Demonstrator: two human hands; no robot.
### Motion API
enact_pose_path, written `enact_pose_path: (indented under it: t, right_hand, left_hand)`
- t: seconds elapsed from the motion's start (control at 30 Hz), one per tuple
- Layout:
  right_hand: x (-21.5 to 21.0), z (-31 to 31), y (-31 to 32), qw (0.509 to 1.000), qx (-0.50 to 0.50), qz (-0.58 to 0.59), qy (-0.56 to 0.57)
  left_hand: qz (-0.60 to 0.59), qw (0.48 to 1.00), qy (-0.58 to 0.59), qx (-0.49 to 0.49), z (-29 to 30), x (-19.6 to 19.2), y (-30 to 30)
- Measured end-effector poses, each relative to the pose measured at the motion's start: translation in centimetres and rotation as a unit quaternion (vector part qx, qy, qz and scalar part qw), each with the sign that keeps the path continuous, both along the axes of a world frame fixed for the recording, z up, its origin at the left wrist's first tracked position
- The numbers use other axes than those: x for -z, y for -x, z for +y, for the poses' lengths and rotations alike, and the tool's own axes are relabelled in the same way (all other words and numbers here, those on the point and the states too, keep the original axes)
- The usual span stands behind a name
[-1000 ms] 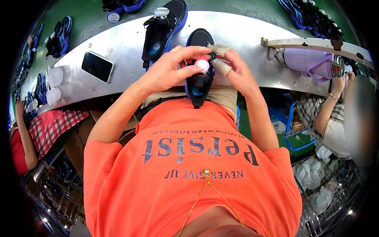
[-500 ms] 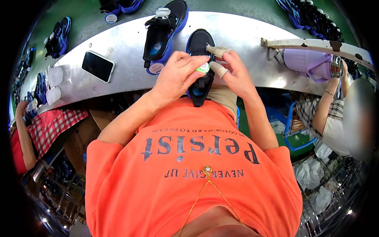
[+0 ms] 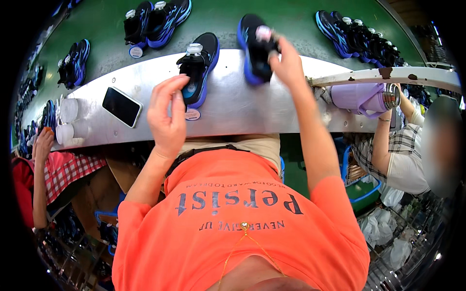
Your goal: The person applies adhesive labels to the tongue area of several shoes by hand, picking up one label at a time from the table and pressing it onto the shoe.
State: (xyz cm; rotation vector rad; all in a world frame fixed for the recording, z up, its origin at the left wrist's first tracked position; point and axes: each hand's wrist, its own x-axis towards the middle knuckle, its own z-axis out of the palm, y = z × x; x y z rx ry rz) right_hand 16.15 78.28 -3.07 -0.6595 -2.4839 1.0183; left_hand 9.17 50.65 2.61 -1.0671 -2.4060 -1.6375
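Observation:
My right hand (image 3: 286, 63) is stretched forward and grips a black and blue sports shoe (image 3: 255, 46) with a white plug in its opening, holding it over the far edge of the metal bench (image 3: 233, 106). My left hand (image 3: 167, 114) hovers with fingers apart just left of a second black and blue shoe (image 3: 199, 70) that lies on the bench with a white plug on top. It holds nothing.
A black phone (image 3: 121, 105) and white cups (image 3: 68, 121) lie on the bench's left part. More shoes (image 3: 155, 19) ride on the green belt (image 3: 213, 19) beyond. A purple bottle (image 3: 361, 97) lies at right. Other people sit on both sides.
Both hands held one shoe near my body before. The right hand has carried it forward toward the green belt, and the left hand has let go and moved left.

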Motion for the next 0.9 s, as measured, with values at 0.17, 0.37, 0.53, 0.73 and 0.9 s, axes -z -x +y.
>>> enact_pose_path:
  t: [0.17,0.37,0.53,0.73,0.9]
  right_hand:
    - [-1.9,6.7,4.5,0.987,0.077,0.094,-0.104]
    - [-0.8,-5.2,3.0,0.976,-0.181,0.064,0.102]
    - [-1.8,-7.4,-1.9,0.926,-0.303,0.037,0.222]
    - [-3.3,-5.9,-2.3,0.930,-0.338,-0.108,0.099]
    - [-3.2,-9.2,-3.2,0.952,-0.304,-0.009,-0.010]
  left_hand:
    - [-0.155,0.975,0.132,-0.087,-0.5,2.9,2.4]
    - [-0.250,0.946,0.203,0.045,0.5,5.0,4.7]
    - [-0.177,0.944,0.241,0.141,-0.3,3.8,2.6]
    - [-0.146,0.958,0.211,0.130,0.9,4.3,1.0]
    - [-0.167,0.975,0.144,0.042,1.5,5.8,0.1]
